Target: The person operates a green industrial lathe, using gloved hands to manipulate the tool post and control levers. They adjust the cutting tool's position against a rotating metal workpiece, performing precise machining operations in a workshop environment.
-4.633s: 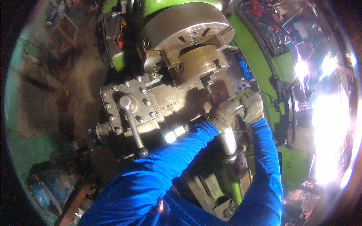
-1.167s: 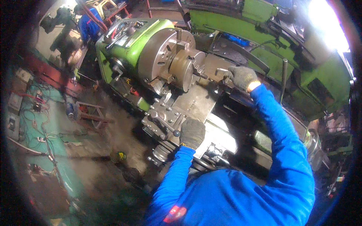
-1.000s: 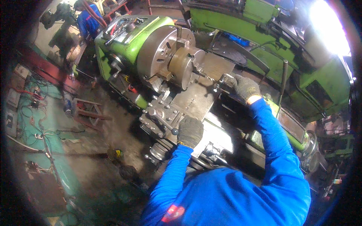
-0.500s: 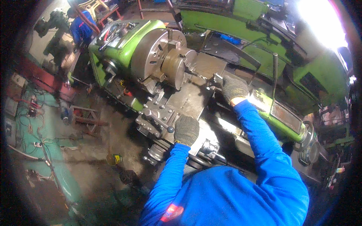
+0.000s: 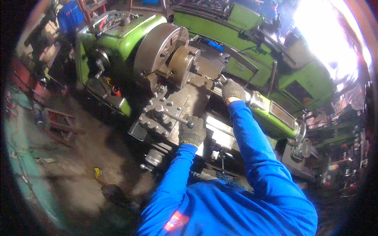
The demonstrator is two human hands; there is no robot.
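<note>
Both my hands wear dark knitted gloves and are over a green lathe. My left hand (image 5: 192,131) lies palm down, fingers forward, beside the tool post (image 5: 159,114). Just over its back is the black ball knob of the tool post's lever (image 5: 177,118). My right hand (image 5: 233,91) is curled at the front end of the green tailstock (image 5: 271,110), by a small metal piece (image 5: 223,78); its fingers hide what they grip. Ahead of it, the large chuck (image 5: 159,49) carries a brownish round metal workpiece (image 5: 182,65).
Loose tools lie on the headstock (image 5: 122,29) at the left. A second green machine (image 5: 214,25) stands behind the lathe. The tailstock handwheel (image 5: 301,129) is at the right. A small yellow item (image 5: 97,172) lies on the floor at left.
The whole view has shifted, so the lathe appears farther left and higher. The tool post lever's knob now overlaps my left hand instead of standing beside it. My right hand stays by the tailstock.
</note>
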